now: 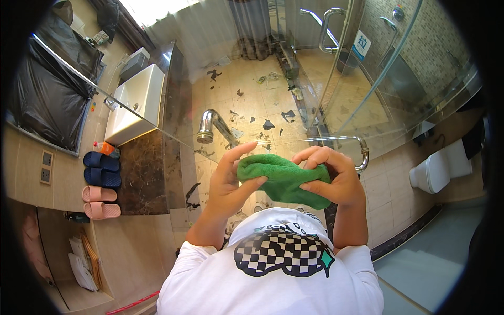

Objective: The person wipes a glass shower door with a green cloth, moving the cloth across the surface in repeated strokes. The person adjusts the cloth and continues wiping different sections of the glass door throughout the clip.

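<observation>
A folded green cloth (281, 177) is stretched between my two hands in front of my chest. My left hand (230, 183) holds its left end, thumb on the near side and forefinger raised apart from the cloth. At the right end, my right hand (334, 173) pinches the cloth between thumb and fingers. Just beyond the hands are a glass door's metal handle (214, 126) on the left and a curved metal bar (364, 153) on the right.
Dark torn scraps (268, 125) litter the tiled floor (252, 86). Left are a white basin (139, 102), blue slippers (101, 178) and pink slippers (101, 210) on a counter. Right stand a toilet (431, 173) and a glass shower enclosure (378, 86). Black plastic sheeting (47, 98) hangs at far left.
</observation>
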A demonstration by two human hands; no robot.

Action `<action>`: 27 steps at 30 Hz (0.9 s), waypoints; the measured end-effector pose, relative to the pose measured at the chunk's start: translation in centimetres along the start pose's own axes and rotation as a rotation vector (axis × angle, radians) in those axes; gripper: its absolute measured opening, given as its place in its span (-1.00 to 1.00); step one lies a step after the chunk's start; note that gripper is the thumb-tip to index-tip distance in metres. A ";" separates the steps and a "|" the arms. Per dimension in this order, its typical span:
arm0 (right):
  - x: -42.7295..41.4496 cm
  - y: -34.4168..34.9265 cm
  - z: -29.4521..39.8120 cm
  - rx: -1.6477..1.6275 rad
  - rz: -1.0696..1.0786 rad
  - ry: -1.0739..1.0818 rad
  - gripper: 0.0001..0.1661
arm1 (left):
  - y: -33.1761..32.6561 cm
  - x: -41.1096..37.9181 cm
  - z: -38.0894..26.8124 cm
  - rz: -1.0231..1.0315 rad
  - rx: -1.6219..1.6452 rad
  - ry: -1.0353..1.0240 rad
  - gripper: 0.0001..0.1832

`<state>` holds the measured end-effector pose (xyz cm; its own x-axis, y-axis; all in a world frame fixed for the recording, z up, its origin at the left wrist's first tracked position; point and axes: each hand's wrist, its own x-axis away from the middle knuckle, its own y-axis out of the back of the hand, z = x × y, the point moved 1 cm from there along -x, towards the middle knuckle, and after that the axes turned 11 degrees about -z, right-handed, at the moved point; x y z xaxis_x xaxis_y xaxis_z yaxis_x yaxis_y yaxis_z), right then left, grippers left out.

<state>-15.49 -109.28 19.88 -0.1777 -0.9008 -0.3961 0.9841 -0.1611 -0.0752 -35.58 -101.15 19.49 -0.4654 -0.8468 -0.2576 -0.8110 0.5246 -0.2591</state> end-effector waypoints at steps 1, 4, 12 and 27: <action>0.0 -0.1 0.1 0.040 0.001 0.025 -0.68 | 0.2 0.0 0.2 -0.015 -0.049 -0.053 -0.45; -0.2 -0.1 0.3 0.106 -0.041 0.094 -0.66 | 0.6 -0.3 0.4 -0.017 -0.194 -0.205 -0.55; 0.1 -0.1 0.6 0.041 -0.230 0.091 -0.70 | 1.6 -0.9 -0.4 0.005 -0.264 -0.311 -0.69; -7.5 -5.1 3.3 0.920 -0.633 1.039 -0.58 | -0.6 -8.4 -2.3 -0.916 -1.007 -1.513 -0.64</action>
<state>-19.14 -103.07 26.25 -0.0953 0.0204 -0.9952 0.3383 -0.9396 -0.0517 -32.01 -94.56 23.92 0.2875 0.2349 -0.9285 -0.7058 -0.6033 -0.3712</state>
